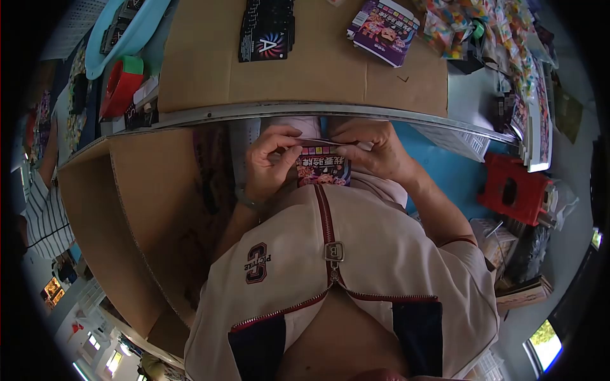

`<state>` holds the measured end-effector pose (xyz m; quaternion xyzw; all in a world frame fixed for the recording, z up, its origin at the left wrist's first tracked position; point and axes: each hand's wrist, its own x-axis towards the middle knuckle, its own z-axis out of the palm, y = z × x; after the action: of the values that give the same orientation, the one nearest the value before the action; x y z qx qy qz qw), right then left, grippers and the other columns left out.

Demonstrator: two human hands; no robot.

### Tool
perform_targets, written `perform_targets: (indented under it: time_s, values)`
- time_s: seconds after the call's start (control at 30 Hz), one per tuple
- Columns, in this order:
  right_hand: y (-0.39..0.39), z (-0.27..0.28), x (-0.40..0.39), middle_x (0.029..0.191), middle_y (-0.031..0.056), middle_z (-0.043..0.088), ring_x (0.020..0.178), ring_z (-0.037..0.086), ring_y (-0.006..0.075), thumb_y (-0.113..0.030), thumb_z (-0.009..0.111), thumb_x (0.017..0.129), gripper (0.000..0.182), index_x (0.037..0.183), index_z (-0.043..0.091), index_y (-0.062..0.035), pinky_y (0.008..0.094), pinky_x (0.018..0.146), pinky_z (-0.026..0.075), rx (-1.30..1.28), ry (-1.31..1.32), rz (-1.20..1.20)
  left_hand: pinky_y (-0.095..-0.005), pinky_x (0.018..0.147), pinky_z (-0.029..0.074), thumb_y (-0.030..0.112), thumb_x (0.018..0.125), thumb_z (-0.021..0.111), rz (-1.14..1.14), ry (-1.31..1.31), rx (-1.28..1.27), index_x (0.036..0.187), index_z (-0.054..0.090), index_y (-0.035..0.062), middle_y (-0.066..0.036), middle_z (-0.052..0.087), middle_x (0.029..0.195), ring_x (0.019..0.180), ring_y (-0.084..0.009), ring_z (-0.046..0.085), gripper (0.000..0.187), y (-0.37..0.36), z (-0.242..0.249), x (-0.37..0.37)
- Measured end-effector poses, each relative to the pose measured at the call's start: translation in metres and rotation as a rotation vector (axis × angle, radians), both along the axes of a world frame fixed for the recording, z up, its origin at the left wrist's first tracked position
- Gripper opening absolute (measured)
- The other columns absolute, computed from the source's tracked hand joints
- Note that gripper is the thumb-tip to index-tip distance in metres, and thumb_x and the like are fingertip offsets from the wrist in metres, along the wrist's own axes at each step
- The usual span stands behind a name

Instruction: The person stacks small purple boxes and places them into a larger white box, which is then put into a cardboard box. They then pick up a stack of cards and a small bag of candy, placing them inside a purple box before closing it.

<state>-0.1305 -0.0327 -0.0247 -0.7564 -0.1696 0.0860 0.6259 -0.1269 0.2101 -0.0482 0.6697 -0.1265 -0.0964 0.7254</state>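
Note:
Below the table edge, close to my lap, is a small purple printed card box [324,170] with pink and yellow squares along its top. My left hand [265,164] is closed on the box's upper left corner, thumb against the printed face. On the other side, my right hand [379,151] pinches the upper right corner, fingers curled behind the top edge. A dark strip along that edge runs between both hands. On the table ahead lie a stack of black cards [267,38] and some flat purple boxes [386,33] with similar print.
Brown cardboard [197,76] covers the tabletop, edged by a metal rail [286,112]. A large open carton [143,209] stands at my left. Tape in a red holder [121,89] and a blue basket [95,57] sit back left; colourful packets [445,28] are heaped back right. A red stool [515,190] is at right.

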Motion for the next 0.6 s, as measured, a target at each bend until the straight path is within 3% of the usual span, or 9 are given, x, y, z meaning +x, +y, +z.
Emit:
perform_targets:
  time_s: [0.03,0.07,0.13,0.17,0.23,0.33,0.47,0.6]
  values:
    - [-0.001,0.002,0.002,0.081,0.0064,0.068,0.073,0.061,0.0084,-0.001,0.07,0.082,0.013,0.095,0.071,0.0022,0.0247,0.063,0.05,0.015,-0.157,0.009,-0.0217,0.068,0.049,0.0,0.087,0.068,0.059,-0.037,0.031,0.092,0.065,-0.0014,-0.004,0.064,0.092,0.079,-0.008,0.059,0.006,-0.005,0.0,-0.003]
    - [-0.003,0.008,0.003,0.081,0.0064,0.068,0.073,0.061,0.0084,-0.001,0.07,0.082,0.013,0.095,0.071,0.0022,0.0247,0.063,0.05,0.015,-0.153,0.007,-0.0224,0.069,0.049,-0.002,0.086,0.069,0.115,-0.073,0.062,0.092,0.066,-0.0016,-0.005,0.064,0.093,0.078,-0.0087,0.059,0.007,-0.008,-0.001,-0.005]
    - [-0.006,0.022,0.004,0.091,0.0101,0.07,0.081,0.064,0.0121,0.003,0.07,0.08,0.015,0.095,0.071,0.0013,0.0261,0.07,0.051,-0.138,0.192,0.068,-0.0226,0.069,0.05,-0.001,0.085,0.07,0.096,0.026,0.006,0.093,0.066,-0.0017,-0.005,0.064,0.092,0.079,-0.0091,0.06,0.009,-0.01,0.005,-0.004]
    - [-0.004,0.021,0.003,0.091,0.0101,0.07,0.081,0.064,0.0121,0.003,0.07,0.08,0.015,0.095,0.071,0.0013,0.0261,0.07,0.051,-0.137,0.197,0.068,-0.0229,0.069,0.051,-0.001,0.083,0.072,0.084,0.12,-0.048,0.093,0.066,-0.0017,-0.005,0.065,0.092,0.079,-0.0096,0.061,0.011,-0.01,0.008,-0.002]
    - [0.004,0.02,0.001,0.075,0.0059,0.066,0.069,0.061,0.0097,0.003,0.068,0.079,0.009,0.087,0.071,0.0031,0.026,0.059,0.048,0.141,0.418,-0.123,-0.0227,0.068,0.051,0.0,0.082,0.073,0.025,0.027,0.003,0.093,0.066,-0.0018,-0.005,0.064,0.091,0.078,-0.0096,0.061,0.013,-0.004,0.009,0.004]
    - [0.004,0.012,0.003,0.072,0.0053,0.064,0.066,0.059,0.0095,0.003,0.07,0.075,0.009,0.084,0.071,0.0025,0.0259,0.056,0.046,0.101,0.453,-0.167,-0.0226,0.069,0.05,0.001,0.081,0.075,-0.078,-0.059,0.066,0.093,0.066,-0.0031,-0.006,0.064,0.091,0.079,-0.0105,0.061,0.016,0.006,0.011,0.008]
    - [0.001,0.023,0.001,0.074,0.0052,0.063,0.065,0.058,0.0092,0.004,0.071,0.074,0.01,0.084,0.071,0.0019,0.0249,0.055,0.045,0.023,0.235,-0.092,-0.0217,0.067,0.05,-0.002,0.081,0.074,-0.212,-0.118,0.067,0.094,0.066,-0.0042,-0.006,0.064,0.087,0.076,-0.0103,0.061,0.016,0.001,0.029,0.016]
    - [0.001,0.023,-0.009,0.082,0.008,0.064,0.068,0.06,0.0127,0.005,0.069,0.074,0.012,0.086,0.07,0.0017,0.0257,0.058,0.046,-0.065,0.121,-0.136,-0.021,0.068,0.049,-0.005,0.08,0.071,-0.14,-0.066,0.184,0.098,0.067,-0.0038,-0.006,0.064,0.084,0.074,-0.0086,0.06,0.018,-0.01,0.024,0.013]
